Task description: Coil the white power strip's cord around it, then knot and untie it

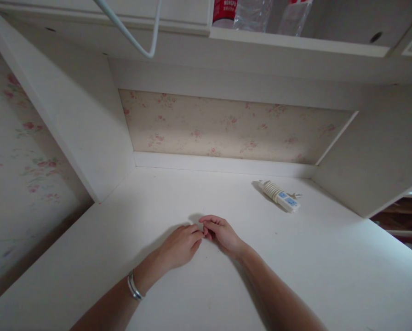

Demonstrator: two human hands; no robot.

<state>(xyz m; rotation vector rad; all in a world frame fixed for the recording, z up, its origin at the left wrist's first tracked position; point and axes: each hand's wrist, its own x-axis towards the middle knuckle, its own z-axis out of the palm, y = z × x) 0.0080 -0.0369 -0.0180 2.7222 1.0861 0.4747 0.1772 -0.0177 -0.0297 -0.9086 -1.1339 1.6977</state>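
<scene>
My left hand rests low over the white desk top, palm down. Its fingers are bent and held together, and their tips meet the fingers of my right hand. That right hand lies on its side with loosely curved fingers, a small gap showing between index finger and thumb. No object shows in either hand. A silver bracelet circles my left wrist. Farther back and to the right, a white power strip with blue socket faces lies with its cord coiled around one end.
Above the desk, a shelf holds a red-labelled bottle and clear plastic bottles. A pale curved rod hangs at upper left. White side panels flank the desk, with flowered wallpaper behind.
</scene>
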